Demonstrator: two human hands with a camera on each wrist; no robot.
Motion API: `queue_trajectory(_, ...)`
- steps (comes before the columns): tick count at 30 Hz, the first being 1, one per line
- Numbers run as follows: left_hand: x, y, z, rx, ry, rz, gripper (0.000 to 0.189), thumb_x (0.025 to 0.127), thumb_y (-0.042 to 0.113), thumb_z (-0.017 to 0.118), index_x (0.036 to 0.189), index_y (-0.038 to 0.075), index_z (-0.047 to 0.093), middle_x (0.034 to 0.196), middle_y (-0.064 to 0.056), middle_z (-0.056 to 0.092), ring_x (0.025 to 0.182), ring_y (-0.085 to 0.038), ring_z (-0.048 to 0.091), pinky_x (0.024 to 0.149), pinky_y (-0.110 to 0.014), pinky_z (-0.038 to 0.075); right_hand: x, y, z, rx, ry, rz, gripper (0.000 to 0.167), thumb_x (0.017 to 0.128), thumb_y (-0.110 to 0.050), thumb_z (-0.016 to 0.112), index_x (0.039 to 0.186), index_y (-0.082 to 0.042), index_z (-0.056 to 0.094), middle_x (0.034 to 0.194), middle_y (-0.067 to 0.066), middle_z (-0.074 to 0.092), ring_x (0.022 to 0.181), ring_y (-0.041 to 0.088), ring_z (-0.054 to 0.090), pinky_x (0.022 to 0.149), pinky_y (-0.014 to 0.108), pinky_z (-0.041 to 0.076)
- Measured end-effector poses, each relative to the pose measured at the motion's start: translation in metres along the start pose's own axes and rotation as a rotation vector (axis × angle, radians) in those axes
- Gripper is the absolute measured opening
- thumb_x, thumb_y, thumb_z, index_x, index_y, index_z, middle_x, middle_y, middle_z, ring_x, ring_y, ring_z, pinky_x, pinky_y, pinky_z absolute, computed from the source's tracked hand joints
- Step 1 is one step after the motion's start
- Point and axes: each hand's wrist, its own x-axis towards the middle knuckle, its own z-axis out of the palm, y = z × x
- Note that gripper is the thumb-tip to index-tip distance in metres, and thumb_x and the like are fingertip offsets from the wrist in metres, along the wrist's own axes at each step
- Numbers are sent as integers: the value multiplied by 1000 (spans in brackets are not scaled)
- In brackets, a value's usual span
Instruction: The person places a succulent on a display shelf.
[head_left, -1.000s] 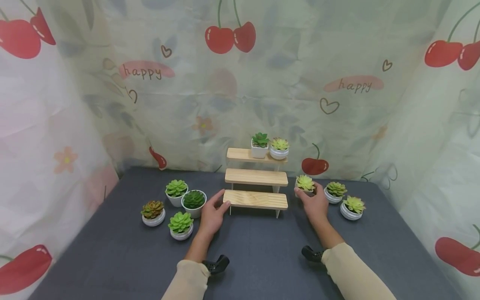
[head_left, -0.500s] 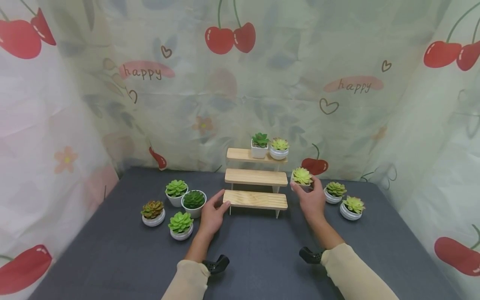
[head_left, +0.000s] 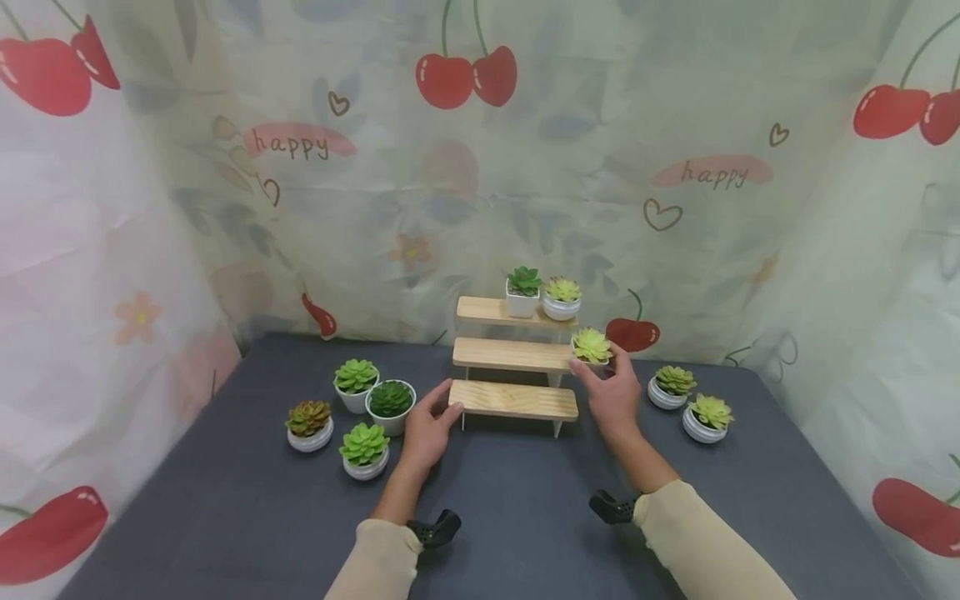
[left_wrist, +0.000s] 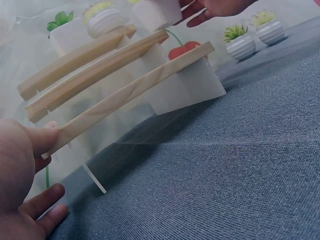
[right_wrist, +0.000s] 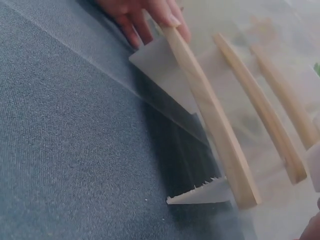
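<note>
A three-step wooden display stand (head_left: 513,400) stands on the table. My left hand (head_left: 427,433) pinches the left end of its lowest board, thumb on top in the left wrist view, where the hand (left_wrist: 22,170) fills the lower left. In my right hand (head_left: 617,402) is a light-green potted succulent (head_left: 592,345), held upright by its white pot between thumb and fingers. It overlaps the right end of the middle board in the head view. On the top board sit a dark-green succulent in a square pot (head_left: 522,293) and a pale-green succulent in a round pot (head_left: 562,300).
Several potted succulents stand left of the stand, among them a reddish-brown one (head_left: 309,425) and a dark-green one (head_left: 391,404). Two more potted succulents, one farther back (head_left: 670,387) and one nearer (head_left: 707,418), stand at the right. A cherry-print curtain (head_left: 487,167) encloses the dark table (head_left: 517,517).
My right hand has carried the light-green succulent leftward and slightly up, from beside the stand to the middle board's right end. The left hand keeps its grip on the lowest board.
</note>
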Motion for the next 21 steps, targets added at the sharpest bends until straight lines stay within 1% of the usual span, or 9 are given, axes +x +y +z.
queue_trajectory(5, 0, 0, 0, 9, -3, -5, 47, 93, 13, 67, 139, 8, 55, 135, -15, 56, 117, -31, 56, 95, -45, 47, 0, -2, 9, 33, -54, 17, 68, 84, -30, 78, 138, -6, 44, 134, 16, 56, 119, 28, 52, 93, 45, 42)
queue_trajectory(8, 1, -1, 0, 15, -3, -8, 47, 94, 14, 66, 139, 8, 54, 135, -15, 56, 117, -31, 56, 95, -45, 47, 2, -2, 13, 51, -70, 25, 66, 83, -30, 78, 136, -6, 45, 135, 17, 55, 123, 27, 51, 97, 47, 41)
queue_trajectory(12, 1, 0, 0, 11, 3, -14, 47, 94, 14, 66, 139, 8, 55, 133, -15, 57, 116, -31, 56, 94, -45, 47, 5, -2, 16, 56, -97, 26, 63, 84, -30, 78, 135, -6, 51, 134, 16, 56, 125, 30, 49, 102, 49, 39)
queue_trajectory(14, 1, 1, 0, 10, 4, -15, 47, 93, 13, 67, 139, 9, 55, 132, -15, 58, 116, -31, 56, 95, -45, 47, 6, -3, 17, 47, -105, 22, 61, 84, -30, 77, 135, -6, 53, 131, 16, 57, 121, 31, 51, 100, 49, 40)
queue_trajectory(17, 2, -1, 0, 16, 2, -14, 47, 94, 14, 66, 139, 9, 55, 132, -15, 58, 116, -30, 56, 94, -45, 47, 5, -4, 17, 36, -98, 17, 58, 84, -30, 77, 133, -6, 56, 124, 15, 59, 112, 30, 54, 93, 47, 43)
queue_trajectory(21, 1, -2, 1, 17, 1, -11, 47, 94, 13, 66, 139, 9, 55, 130, -16, 59, 115, -31, 57, 94, -45, 47, 4, -4, 19, 95, -82, 25, 56, 85, -26, 77, 132, -5, 54, 121, 16, 61, 112, 30, 55, 88, 40, 42)
